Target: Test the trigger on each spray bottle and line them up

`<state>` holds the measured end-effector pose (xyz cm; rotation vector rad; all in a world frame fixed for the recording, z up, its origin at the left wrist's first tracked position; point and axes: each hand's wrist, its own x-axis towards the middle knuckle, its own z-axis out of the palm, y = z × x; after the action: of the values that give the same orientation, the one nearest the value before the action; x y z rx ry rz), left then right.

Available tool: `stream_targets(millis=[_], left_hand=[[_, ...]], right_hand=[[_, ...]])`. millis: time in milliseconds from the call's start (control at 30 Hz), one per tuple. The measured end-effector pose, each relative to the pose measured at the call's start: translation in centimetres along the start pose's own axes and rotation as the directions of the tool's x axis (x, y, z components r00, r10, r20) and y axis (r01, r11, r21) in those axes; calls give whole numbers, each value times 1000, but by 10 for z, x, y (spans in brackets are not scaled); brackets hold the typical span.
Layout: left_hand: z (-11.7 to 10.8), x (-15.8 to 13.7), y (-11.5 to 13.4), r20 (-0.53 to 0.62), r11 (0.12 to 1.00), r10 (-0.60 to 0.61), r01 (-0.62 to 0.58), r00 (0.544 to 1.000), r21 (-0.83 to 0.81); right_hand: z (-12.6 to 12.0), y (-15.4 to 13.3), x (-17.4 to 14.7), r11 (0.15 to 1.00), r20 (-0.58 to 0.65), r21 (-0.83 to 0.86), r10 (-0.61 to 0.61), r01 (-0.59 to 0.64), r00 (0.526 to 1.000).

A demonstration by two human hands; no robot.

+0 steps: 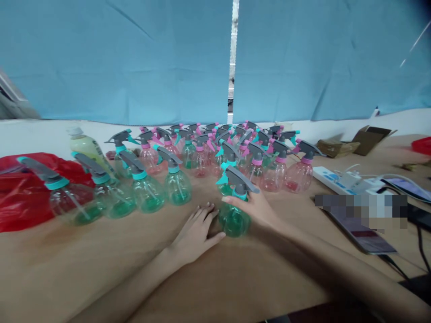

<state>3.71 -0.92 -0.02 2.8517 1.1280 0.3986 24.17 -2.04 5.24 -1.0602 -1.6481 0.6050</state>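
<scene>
My right hand [254, 207] is wrapped round the upper body of a green spray bottle [235, 220], just below its teal collar; the bottle stands upright on the table, and some fingers are hidden behind it. Close by on the left, my left hand [198, 233] lies palm down on the wood with its fingers stretched out, holding nothing. To the left stands a row of green spray bottles [148, 193] with grey and teal heads. Behind my right hand are several pink spray bottles [299, 176], mixed with green ones further back.
A red plastic bag [20, 193] and a pale yellow bottle [88, 148] are at the left. On the right lie a white power strip [332, 179], a phone [362, 231] and cables. An opened cardboard box [372, 139] sits further back, before a blue curtain [134, 63].
</scene>
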Motion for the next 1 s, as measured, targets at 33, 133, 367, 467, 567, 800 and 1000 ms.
stream_targets(millis=[33,133,367,467,567,800,1000], left_hand=[[0,-1,-1,-5,1000,3,-3,1000,-3],[2,-3,-3,-24,1000,11,-11,1000,-17],[2,-9,-5,-113,997,-14,6,993,-72],[-1,-16,-5,-174,994,-72,56,982,-94],[-6,-25,-6,-215,991,-110,90,970,-102],[-16,-44,-17,-236,985,-166,149,957,-90],[-15,-46,-20,-221,981,-182,163,958,-104]], right_hand=[[-3,1,-5,1000,10,-8,-14,14,1000],[-12,3,-22,997,19,-81,2,-1,1000],[-18,5,-45,981,2,-189,39,-38,999],[-11,3,-38,978,4,-208,13,-12,1000],[-1,2,-28,955,5,-296,-24,25,1000],[27,-1,3,861,36,-503,-59,70,998],[47,3,36,774,35,-628,-73,79,997]])
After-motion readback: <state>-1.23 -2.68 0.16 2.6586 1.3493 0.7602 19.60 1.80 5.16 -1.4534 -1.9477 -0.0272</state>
